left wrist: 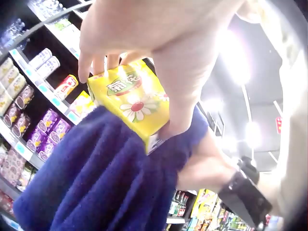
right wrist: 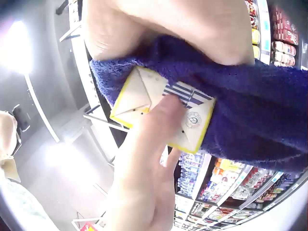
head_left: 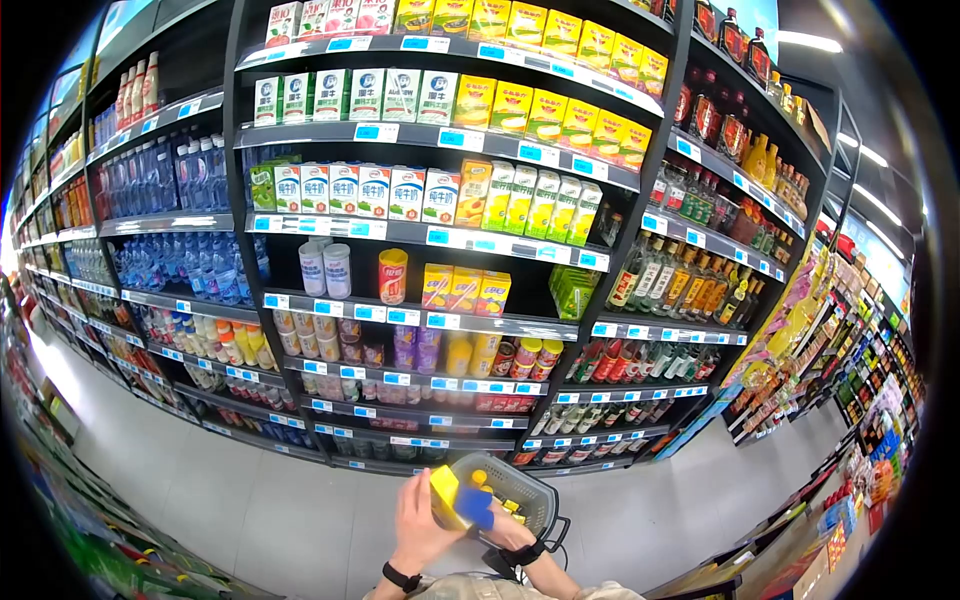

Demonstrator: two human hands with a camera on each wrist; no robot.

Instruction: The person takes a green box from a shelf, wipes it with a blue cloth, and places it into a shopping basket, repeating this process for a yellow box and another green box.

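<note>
Left hand (head_left: 420,520) is gripping the yellow carton (left wrist: 132,98) above the basket (head_left: 520,490) while the right hand (head_left: 510,530) is clutching a blue cloth (left wrist: 96,178) against it, wiping seemingly midway, carton not yet set down.

Bare forearms, a black band strapped round each wrist (head_left: 401,577), pale garment below.

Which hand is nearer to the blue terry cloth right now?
Right. The right hand grips the blue terry cloth and presses it on the yellow drink carton; the left hand holds the carton, fingers beside the cloth.
</note>
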